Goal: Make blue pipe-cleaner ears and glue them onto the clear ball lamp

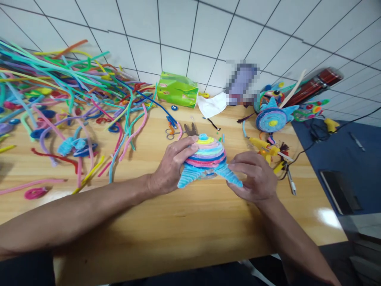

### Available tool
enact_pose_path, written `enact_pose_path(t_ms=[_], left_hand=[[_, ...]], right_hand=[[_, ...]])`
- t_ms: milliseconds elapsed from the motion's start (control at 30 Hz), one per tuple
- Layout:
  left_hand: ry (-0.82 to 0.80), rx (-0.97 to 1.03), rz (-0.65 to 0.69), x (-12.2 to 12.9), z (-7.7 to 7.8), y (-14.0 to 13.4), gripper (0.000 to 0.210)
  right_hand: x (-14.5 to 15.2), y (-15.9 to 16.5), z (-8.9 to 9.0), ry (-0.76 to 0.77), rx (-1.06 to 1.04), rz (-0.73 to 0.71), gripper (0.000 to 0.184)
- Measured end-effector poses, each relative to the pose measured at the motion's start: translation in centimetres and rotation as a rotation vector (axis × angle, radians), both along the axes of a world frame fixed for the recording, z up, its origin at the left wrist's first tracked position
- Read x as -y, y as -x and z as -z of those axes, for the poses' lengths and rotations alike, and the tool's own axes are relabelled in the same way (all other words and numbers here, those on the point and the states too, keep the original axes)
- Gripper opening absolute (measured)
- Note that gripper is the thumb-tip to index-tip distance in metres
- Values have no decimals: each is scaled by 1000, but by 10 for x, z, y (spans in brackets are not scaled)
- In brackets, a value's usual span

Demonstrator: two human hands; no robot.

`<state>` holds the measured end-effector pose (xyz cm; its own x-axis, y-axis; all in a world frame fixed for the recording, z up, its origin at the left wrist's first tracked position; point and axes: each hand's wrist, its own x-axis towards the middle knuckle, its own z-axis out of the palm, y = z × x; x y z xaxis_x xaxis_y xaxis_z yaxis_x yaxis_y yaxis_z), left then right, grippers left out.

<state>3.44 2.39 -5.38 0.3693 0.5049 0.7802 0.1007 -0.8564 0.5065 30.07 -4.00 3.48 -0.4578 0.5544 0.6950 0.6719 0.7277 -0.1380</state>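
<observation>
A striped pipe-cleaner craft [206,153] is held above the wooden table, its dome coiled in blue, yellow, pink and other bands. Two light-blue pointed flaps stick out from its lower edge, one to the left and one to the right [229,174]. My left hand [174,163] grips the dome's left side, fingers over the upper part. My right hand [253,174] is closed at the right flap, thumb below and fingers above. The craft's underside is mostly hidden. Just behind it lie dark-handled pliers [191,130].
Many loose pipe cleaners [68,83] heap across the table's left side. Against the tiled wall stands a green tissue pack [177,89]. At the right are a yellow glue gun [263,147] with a cord, a finished round blue craft [272,119] and a red flask [315,85].
</observation>
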Motion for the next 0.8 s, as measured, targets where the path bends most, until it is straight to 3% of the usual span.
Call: enact_pose_path(t_ms=[200, 600, 800], left_hand=[[6, -15, -1, 0, 0, 1, 79], [-34, -55, -35, -1, -3, 1, 83], [-74, -38, -51, 0, -3, 0, 75]], right_hand=[[-2, 4, 0, -58, -11, -11, 28], [-2, 0, 4, -17, 31, -17, 40], [-5, 0, 12, 14, -47, -29, 36]])
